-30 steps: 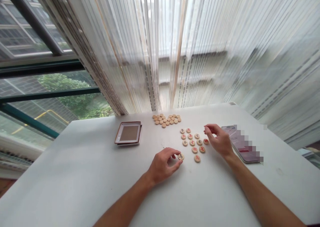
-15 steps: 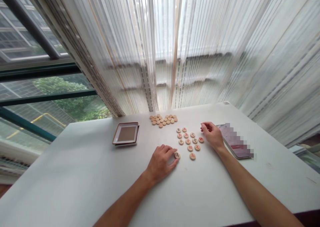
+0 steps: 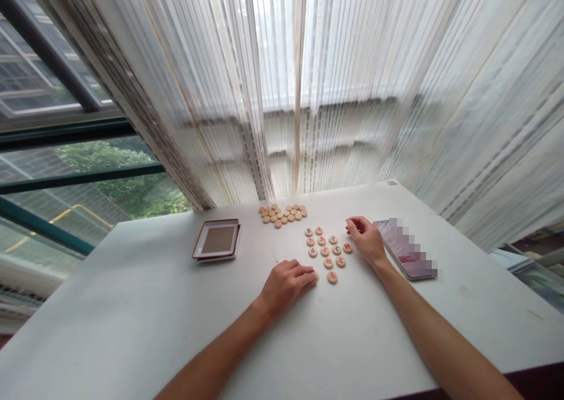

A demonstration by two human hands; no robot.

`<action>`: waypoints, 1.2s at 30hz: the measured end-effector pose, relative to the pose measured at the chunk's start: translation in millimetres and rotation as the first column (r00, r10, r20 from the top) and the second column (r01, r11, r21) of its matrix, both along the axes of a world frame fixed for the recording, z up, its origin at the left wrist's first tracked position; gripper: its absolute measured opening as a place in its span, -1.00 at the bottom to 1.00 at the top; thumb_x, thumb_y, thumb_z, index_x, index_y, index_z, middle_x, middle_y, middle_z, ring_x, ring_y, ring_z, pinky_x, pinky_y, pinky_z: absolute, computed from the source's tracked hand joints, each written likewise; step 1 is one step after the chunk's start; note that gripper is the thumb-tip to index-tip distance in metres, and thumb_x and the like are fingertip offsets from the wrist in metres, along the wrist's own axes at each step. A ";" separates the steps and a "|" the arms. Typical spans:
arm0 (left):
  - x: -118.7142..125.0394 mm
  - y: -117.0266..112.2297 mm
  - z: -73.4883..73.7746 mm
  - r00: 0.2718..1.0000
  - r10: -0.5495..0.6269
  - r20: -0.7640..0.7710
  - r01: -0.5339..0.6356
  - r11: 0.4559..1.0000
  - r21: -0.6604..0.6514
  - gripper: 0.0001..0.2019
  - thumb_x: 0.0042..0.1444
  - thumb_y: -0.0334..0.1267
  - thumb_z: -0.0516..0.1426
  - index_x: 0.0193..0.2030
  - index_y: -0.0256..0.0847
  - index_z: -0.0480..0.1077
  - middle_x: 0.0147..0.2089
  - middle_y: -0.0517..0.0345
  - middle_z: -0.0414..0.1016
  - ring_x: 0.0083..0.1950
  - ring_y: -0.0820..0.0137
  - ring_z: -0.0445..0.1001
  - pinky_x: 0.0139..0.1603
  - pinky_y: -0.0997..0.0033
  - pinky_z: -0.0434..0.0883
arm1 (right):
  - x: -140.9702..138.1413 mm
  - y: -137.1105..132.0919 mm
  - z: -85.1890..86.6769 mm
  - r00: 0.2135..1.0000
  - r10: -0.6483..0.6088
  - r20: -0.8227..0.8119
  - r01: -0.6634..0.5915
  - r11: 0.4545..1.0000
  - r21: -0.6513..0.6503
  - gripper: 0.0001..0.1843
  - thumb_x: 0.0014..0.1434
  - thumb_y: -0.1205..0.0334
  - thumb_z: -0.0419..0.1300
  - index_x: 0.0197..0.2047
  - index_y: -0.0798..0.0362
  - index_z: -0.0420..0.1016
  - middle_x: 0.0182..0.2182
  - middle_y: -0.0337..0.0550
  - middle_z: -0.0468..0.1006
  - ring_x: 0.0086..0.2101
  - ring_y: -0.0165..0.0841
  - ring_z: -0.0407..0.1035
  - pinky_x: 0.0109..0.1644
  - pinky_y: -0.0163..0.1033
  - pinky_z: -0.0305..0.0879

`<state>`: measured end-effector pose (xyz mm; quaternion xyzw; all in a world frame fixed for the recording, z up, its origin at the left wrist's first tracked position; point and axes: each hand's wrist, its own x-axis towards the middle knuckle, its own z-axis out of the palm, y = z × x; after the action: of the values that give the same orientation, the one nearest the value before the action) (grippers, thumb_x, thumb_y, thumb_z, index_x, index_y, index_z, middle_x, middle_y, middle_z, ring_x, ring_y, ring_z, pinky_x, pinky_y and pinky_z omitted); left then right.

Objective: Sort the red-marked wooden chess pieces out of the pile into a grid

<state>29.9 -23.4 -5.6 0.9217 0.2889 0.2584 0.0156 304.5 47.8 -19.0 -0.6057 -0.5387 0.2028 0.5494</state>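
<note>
My left hand [image 3: 288, 281] rests low over the table, its fingers drawn together on a round wooden Chinese chess piece [image 3: 316, 276]. Only the right edge of that piece shows past the fingertips. Beside it lies a piece with a red character [image 3: 332, 277]. Farther back, several pieces with red or black characters lie face up in loose rows, among them a red one [image 3: 328, 262]. My right hand [image 3: 366, 238] hovers or rests to the right of these rows with its fingers curled in, and no piece shows in it. The nearest piece to it is a red one [image 3: 348, 248].
Several pieces lie blank side up in a cluster [image 3: 284, 217] near the back edge. A shallow square box or tray [image 3: 196, 239] stands at the left. A partly blurred flat phone-like object [image 3: 399, 250] lies right of my right hand. Striped curtains [image 3: 282, 171] hang behind the white table [image 3: 132, 306].
My left fingers have closed over the black-character piece, which showed between thumb and finger before and is now mostly covered. My right hand stays curled in about the same place. The view has shifted slightly.
</note>
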 end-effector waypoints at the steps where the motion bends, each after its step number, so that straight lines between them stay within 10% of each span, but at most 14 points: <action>1: 2.6 0.9 -0.4 1.000 -0.007 0.001 0.006 1.000 0.005 -0.83 0.32 -0.23 0.10 -0.06 -0.08 0.52 -0.06 0.17 0.63 -0.23 0.34 0.51 -0.22 0.31 0.43 | -0.2 -0.1 0.2 1.000 0.001 0.002 -0.001 1.000 0.000 -0.61 0.19 -0.12 0.19 -0.22 0.07 0.51 -0.41 -0.11 0.61 -0.42 -0.26 0.54 -0.31 -0.21 0.44; 36: 5.9 -9.5 -0.6 0.996 0.021 0.084 -0.015 0.998 -0.064 -0.82 0.30 -0.21 0.11 -0.05 -0.09 0.51 -0.09 0.09 0.63 -0.19 0.31 0.52 -0.15 0.27 0.50 | 0.4 -0.6 -0.7 1.000 0.004 -0.008 -0.005 1.000 -0.022 -0.54 0.17 -0.20 0.18 -0.21 0.07 0.51 -0.40 -0.07 0.62 -0.41 -0.24 0.53 -0.29 -0.19 0.47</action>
<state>35.8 -32.9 -6.2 0.9063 0.3043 0.2881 0.0549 304.9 47.1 -19.8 -0.6097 -0.5358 0.2122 0.5442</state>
